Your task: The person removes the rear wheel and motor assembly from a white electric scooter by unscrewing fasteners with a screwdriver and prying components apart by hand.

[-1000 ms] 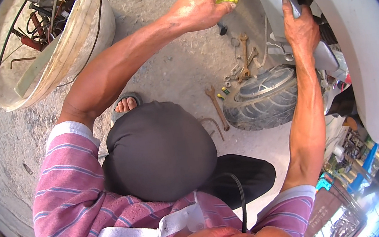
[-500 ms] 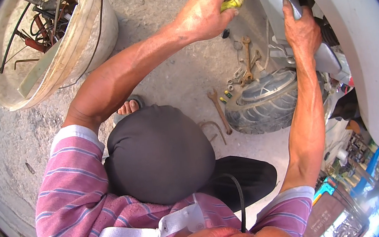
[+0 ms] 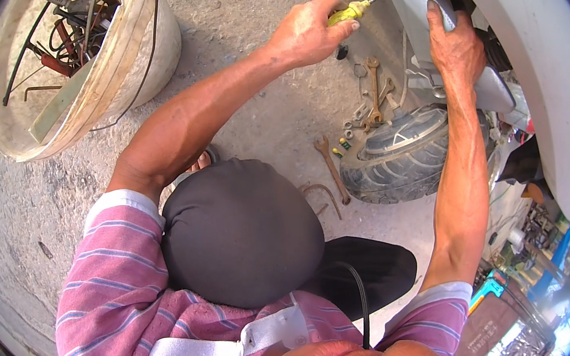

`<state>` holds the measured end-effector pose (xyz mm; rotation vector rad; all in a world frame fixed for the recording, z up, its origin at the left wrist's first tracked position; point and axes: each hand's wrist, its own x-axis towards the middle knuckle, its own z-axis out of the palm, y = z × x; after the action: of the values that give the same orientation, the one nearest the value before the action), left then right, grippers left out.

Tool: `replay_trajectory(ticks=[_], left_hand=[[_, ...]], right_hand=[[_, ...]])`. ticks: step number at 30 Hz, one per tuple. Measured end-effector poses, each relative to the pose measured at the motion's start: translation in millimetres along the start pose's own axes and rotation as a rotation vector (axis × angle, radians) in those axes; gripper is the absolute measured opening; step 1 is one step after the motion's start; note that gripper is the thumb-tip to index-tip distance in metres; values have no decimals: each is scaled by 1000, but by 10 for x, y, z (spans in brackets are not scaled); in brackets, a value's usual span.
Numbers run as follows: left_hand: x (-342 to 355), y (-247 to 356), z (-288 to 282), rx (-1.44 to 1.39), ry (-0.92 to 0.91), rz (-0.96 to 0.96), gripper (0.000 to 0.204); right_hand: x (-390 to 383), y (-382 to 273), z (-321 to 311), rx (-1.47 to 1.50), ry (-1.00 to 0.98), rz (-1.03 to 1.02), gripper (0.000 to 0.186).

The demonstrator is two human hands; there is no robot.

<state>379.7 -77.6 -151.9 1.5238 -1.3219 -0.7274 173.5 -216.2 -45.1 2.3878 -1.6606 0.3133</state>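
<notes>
Since the earlier frame, the left hand (image 3: 310,31) has come a little nearer the person's body, tilting the yellow-handled screwdriver (image 3: 353,11), while its tip remains at the hole in the grey panel (image 3: 418,5). Closest to view are the striped shirt (image 3: 116,284) and a knee (image 3: 242,233) in dark cloth. Beyond them, the left hand clasps the screwdriver's handle, its shaft slanting up to the panel. The right hand (image 3: 458,50) grasps the panel's edge, thumb on its face, the other fingertips hidden. Farther down, on the ground, a tyred wheel (image 3: 397,168) lies beside a rusty wrench (image 3: 331,171) and more wrenches (image 3: 374,89). Off to the left, a whitish bucket (image 3: 160,58) contains tools.
</notes>
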Motion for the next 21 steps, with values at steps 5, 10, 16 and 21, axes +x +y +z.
replay_trajectory(ticks=[5,10,16,21], left_hand=[[11,64,-101,-577,-233,-326,38],[35,-82,-22,-981,-307,-444,38],[58,-293,76,-1404,-472,-595,33],[15,-384,258,-1623,-546,-573,29]], right_hand=[[-2,1,0,7,11,-7,73],[11,32,36,-14,-1,7,73],[7,41,39,37,57,-36,77],[5,-10,8,21,40,-22,73]])
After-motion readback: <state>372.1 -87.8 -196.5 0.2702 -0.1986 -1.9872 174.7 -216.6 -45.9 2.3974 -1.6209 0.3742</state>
